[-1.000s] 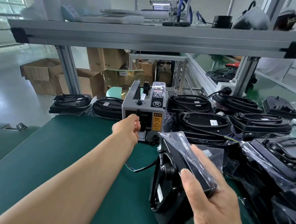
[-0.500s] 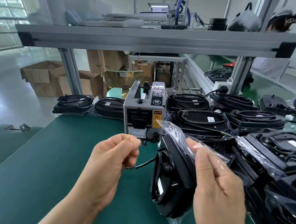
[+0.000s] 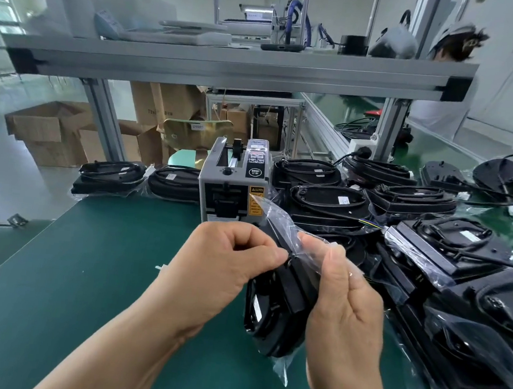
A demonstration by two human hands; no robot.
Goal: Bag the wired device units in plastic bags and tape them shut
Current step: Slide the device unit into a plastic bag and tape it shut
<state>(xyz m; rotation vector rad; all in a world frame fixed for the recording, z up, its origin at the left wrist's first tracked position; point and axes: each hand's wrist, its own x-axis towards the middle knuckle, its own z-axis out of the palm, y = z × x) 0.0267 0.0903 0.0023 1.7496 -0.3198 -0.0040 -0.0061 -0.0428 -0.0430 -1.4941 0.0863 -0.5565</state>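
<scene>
A black wired device unit [image 3: 278, 315] stands on edge on the green table, wrapped in a clear plastic bag [image 3: 278, 215] whose loose top sticks up. My left hand [image 3: 227, 260] pinches at the bag's folded top with thumb and fingers; a tape strip there is too clear to make out. My right hand [image 3: 345, 300] holds the bag's top and the unit's upper edge from the right. The grey tape dispenser [image 3: 232, 185] stands just behind them.
Several bagged black units [image 3: 451, 244] are piled to the right and behind the dispenser, and two more [image 3: 109, 175] lie at the back left. An aluminium shelf beam [image 3: 230, 66] crosses overhead. Cardboard boxes [image 3: 51, 130] sit on the floor beyond. The green table [image 3: 85, 272] extends left.
My left hand pulled back from the tape dispenser and came to the bag's top. My right hand shifted from the unit's side up to the bag's folded flap.
</scene>
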